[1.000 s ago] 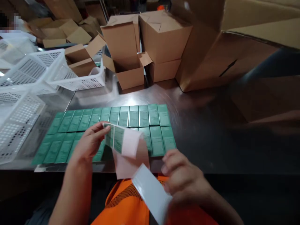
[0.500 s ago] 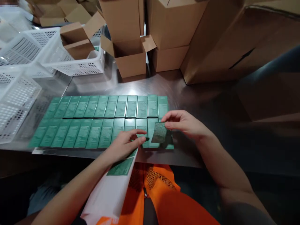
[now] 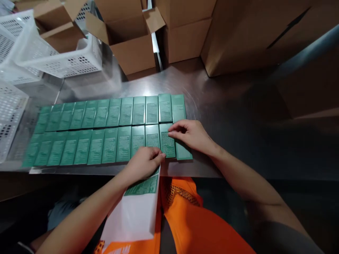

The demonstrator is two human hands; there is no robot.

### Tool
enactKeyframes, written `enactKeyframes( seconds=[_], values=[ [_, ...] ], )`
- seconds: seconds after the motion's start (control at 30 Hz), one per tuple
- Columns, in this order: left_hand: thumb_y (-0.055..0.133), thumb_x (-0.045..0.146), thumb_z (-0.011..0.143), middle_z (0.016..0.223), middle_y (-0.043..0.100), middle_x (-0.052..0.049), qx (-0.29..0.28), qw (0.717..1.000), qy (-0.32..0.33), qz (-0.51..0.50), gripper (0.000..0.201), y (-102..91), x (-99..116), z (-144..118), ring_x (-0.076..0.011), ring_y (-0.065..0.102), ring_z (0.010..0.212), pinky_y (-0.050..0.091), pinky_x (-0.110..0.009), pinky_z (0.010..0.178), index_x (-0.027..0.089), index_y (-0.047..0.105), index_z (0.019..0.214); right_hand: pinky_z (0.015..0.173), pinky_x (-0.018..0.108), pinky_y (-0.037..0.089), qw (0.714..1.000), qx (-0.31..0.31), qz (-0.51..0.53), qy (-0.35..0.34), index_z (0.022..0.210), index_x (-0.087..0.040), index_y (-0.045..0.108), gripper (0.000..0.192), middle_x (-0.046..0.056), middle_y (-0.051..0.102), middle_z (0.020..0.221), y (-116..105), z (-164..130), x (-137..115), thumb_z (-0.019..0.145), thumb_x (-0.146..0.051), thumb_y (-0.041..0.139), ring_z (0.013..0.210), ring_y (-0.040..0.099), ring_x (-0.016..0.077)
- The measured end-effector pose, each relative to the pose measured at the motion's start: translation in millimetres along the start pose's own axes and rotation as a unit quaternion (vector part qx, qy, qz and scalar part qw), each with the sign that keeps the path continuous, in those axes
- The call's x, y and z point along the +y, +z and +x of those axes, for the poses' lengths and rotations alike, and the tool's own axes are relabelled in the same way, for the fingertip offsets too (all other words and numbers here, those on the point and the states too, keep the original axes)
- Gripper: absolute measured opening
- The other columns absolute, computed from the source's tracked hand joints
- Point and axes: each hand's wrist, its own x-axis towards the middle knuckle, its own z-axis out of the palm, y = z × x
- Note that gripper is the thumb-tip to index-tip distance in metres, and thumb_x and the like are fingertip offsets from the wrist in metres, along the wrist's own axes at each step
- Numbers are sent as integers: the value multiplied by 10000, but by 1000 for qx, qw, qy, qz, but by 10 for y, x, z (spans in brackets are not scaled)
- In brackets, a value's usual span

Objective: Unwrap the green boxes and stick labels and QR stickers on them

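Two rows of small green boxes (image 3: 124, 143) lie side by side on the metal table. A dark green label (image 3: 168, 145) lies over a front-row box, second from the right end. My right hand (image 3: 196, 137) pinches this label's upper right corner. At its lower left corner are the fingertips of my left hand (image 3: 143, 163). That same hand is closed on a label sheet (image 3: 139, 215), whose white backing hangs over the table's front edge with green labels near its top. The rightmost front box (image 3: 184, 151) has a plain face, partly under my right hand.
White perforated baskets (image 3: 79, 63) stand at the left, one with an open carton (image 3: 60, 37) in it. Another open carton (image 3: 135, 53) is behind the boxes. Larger cardboard boxes (image 3: 189, 42) line the back right. The metal table (image 3: 212, 102) extends to the right.
The label held in my right hand has come down and left onto the box and now lies flat. My left fingers have closed in to its lower corner. The camera view has shifted.
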Motion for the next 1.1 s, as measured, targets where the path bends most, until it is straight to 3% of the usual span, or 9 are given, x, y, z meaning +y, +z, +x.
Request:
enactKeyframes(
  seconds=[0.27, 0.53, 0.77, 0.83, 0.97, 1.03, 1.1],
  values=[
    [480, 368, 869, 497, 505, 18, -17, 998, -31, 58, 350, 1, 65, 92, -146, 435, 504, 266, -276, 538, 186, 649, 622, 645, 243, 426, 997, 3, -68, -43, 842, -217, 756, 33, -15, 719, 803, 69, -5, 51, 809, -214, 758, 697, 626, 127],
    [494, 360, 833, 464, 431, 30, -21, 997, -41, 57, 356, -14, 72, 145, -140, 401, 494, 254, -277, 522, 208, 478, 511, 668, 247, 429, 993, 7, -98, -63, 839, -203, 739, 66, -12, 707, 797, 96, -11, 72, 801, -162, 774, 719, 625, 134],
    [517, 268, 818, 477, 478, 3, -10, 994, -55, 92, 321, -8, 172, 174, -149, 421, 508, 224, -296, 544, 197, 531, 505, 688, 268, 438, 988, 9, -131, -84, 845, -204, 719, 41, -7, 658, 761, 122, -37, 97, 831, -182, 751, 735, 613, 151],
    [518, 254, 823, 479, 486, -8, -11, 992, -50, 113, 336, 0, 186, 171, -154, 414, 505, 205, -309, 548, 199, 528, 492, 703, 282, 460, 985, 36, -143, -89, 920, -203, 708, 131, 10, 632, 831, 136, -52, 108, 809, -214, 777, 766, 610, 165],
    [511, 326, 871, 478, 468, -2, -19, 993, -30, 112, 375, -14, 128, 109, -156, 396, 494, 194, -314, 548, 207, 519, 515, 705, 310, 507, 982, 91, -152, -67, 1162, -197, 610, 514, 52, 563, 1045, 150, -53, 155, 711, -259, 849, 813, 600, 184],
    [475, 416, 911, 504, 476, 8, 21, 997, -28, 76, 401, -68, 75, 51, -157, 427, 516, 218, -298, 546, 210, 511, 568, 683, 302, 511, 984, 92, -135, -73, 1139, -194, 601, 465, 48, 561, 1038, 141, -41, 173, 732, -248, 818, 793, 594, 171],
    [414, 495, 943, 526, 467, 21, 127, 991, -35, 29, 444, -161, 35, -15, -150, 445, 535, 250, -278, 549, 212, 474, 606, 622, 281, 501, 989, 95, -87, -76, 1103, -195, 606, 387, 42, 569, 997, 120, -41, 142, 768, -279, 780, 744, 587, 154]
  ],
)
